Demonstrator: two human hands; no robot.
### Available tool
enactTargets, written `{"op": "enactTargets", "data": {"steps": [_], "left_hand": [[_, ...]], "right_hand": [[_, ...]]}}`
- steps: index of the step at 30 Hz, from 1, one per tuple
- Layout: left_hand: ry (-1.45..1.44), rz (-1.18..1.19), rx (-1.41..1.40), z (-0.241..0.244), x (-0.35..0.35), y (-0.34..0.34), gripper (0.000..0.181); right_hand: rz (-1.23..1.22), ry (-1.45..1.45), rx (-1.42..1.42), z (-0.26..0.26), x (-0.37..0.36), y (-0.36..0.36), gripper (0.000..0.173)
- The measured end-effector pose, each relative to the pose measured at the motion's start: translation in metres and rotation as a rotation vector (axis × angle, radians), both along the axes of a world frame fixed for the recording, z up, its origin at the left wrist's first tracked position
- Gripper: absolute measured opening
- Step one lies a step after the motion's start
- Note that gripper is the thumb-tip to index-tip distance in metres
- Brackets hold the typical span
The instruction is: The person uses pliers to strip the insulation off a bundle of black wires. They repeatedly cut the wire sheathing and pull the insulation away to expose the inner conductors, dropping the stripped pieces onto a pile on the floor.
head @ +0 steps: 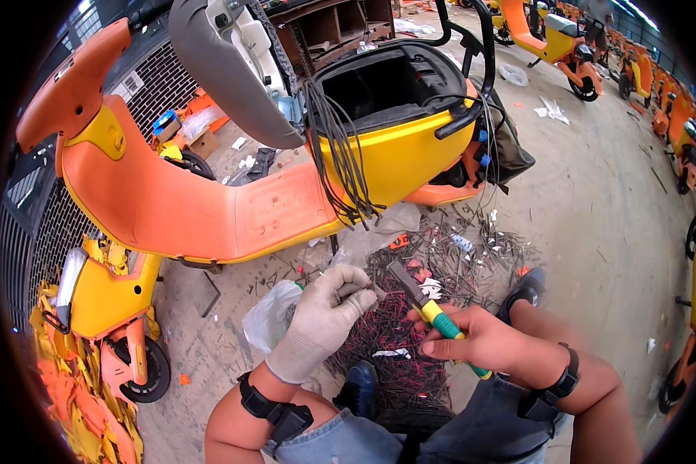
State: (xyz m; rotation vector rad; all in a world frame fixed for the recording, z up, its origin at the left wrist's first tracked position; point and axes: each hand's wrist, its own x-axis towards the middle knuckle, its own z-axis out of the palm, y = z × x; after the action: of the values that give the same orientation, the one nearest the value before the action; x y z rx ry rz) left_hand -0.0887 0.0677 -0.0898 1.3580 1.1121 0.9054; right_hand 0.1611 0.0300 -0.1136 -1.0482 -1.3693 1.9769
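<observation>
My left hand (330, 316), in a pale knit glove, pinches a small dark piece, too small to identify, between thumb and fingers. Just right of it, my bare right hand (470, 339) grips pliers (435, 313) with green and yellow handles, the metal head pointing up and left. Below both hands a heap of cut black and red wire pieces (394, 359) covers the floor. Ahead stands an orange and yellow scooter (383, 156) with its grey seat (226, 75) raised and the black storage bin open. A bundle of black cables (342, 168) hangs over its side.
A clear plastic bag (269, 316) lies left of the gloved hand. Yellow scooter bodywork with a front wheel (148, 368) and piled panels (93, 400) are at the left. My shoes (359, 388) flank the heap. More scooters (557, 40) line the right side, where a person (597, 23) stands far back.
</observation>
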Motion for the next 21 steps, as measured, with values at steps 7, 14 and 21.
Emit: {"op": "enactTargets", "data": {"steps": [7,14,21], "left_hand": [[0.100,-0.034,0.042,-0.004,0.000,-0.001,0.015],[0.120,-0.032,0.056,-0.004,0.001,-0.002,0.016],[0.275,-0.146,0.031,0.003,0.005,-0.004,0.013]], "right_hand": [[0.122,0.014,0.159,0.000,0.001,0.002,0.025],[0.115,0.056,0.034,0.006,-0.002,0.000,0.030],[0.089,-0.002,0.193,0.000,-0.004,-0.001,0.025]]}}
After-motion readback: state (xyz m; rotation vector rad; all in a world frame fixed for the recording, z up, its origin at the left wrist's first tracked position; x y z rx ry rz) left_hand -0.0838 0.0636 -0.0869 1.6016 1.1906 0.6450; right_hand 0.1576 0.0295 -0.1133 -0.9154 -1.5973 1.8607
